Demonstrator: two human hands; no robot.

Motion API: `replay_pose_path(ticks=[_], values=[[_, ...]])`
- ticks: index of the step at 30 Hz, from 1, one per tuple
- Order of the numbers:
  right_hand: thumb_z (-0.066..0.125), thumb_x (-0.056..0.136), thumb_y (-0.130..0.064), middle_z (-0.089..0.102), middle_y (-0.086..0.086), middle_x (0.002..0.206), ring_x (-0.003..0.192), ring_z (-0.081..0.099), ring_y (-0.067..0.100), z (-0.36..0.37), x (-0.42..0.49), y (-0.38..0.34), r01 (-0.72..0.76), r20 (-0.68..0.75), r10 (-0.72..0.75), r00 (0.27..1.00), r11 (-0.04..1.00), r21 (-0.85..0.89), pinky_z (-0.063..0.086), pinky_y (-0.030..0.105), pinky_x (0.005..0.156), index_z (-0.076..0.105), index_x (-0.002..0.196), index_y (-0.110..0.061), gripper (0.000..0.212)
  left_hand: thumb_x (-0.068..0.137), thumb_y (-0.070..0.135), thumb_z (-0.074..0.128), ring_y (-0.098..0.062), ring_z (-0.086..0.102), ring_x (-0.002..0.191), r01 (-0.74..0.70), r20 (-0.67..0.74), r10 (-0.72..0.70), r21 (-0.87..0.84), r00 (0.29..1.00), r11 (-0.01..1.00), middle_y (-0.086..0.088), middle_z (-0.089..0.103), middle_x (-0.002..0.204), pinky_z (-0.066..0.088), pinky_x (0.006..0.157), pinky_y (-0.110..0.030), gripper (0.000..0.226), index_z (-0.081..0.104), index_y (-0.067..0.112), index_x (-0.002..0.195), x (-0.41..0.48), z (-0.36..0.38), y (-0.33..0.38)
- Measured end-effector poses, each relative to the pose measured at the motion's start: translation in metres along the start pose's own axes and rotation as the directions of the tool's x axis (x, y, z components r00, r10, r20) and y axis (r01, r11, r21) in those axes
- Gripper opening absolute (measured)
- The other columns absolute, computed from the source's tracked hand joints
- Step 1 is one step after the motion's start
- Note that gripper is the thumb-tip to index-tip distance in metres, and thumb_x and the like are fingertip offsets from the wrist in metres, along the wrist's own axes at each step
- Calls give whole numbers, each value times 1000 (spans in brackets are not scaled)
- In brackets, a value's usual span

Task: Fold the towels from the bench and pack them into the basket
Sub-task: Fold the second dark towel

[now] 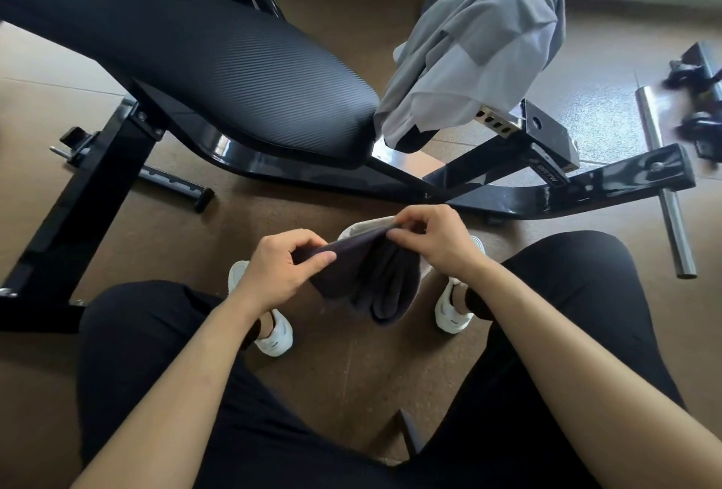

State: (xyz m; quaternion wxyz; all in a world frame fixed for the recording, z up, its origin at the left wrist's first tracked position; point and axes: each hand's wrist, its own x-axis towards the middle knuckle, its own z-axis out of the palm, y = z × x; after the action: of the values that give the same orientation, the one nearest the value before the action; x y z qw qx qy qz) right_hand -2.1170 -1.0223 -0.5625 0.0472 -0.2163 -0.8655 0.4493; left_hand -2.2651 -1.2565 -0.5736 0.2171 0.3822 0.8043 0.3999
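Note:
A dark grey towel (375, 277) hangs folded between my two hands, its lower part drooping toward the floor. My left hand (279, 267) pinches its top edge at the left. My right hand (433, 240) pinches the same edge at the right. Behind the towel, a pale basket (365, 224) shows only a strip of its rim between my feet. Light grey towels (480, 43) lie draped over the end of the black padded bench (218, 54), up and right of my hands.
The bench's black steel frame (488, 183) crosses the brown floor just beyond the basket. A steel bar (664, 183) and black weight hardware (699, 97) lie at the right. My knees in black trousers and white shoes (273, 336) flank the basket.

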Motion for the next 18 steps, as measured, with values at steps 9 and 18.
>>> replay_pose_path(ticks=[9,18], values=[[78,87,-24,70,-5,84,81,67,10,-1,-2,14,-112,-84,109,990,993,-33,58,30,75,75,101,-25,14,91,20,75,-9,69,89,95,-117,-95,-10,989,995,9,73,93,56,77,-25,7,74,22,97,2,2,1],[76,85,-3,70,-11,95,80,64,0,0,-9,5,-66,-19,67,998,996,63,53,14,69,74,105,-29,33,94,21,72,-10,67,89,150,-147,-175,-170,974,974,11,72,92,51,73,-21,10,72,30,99,11,19,16]])
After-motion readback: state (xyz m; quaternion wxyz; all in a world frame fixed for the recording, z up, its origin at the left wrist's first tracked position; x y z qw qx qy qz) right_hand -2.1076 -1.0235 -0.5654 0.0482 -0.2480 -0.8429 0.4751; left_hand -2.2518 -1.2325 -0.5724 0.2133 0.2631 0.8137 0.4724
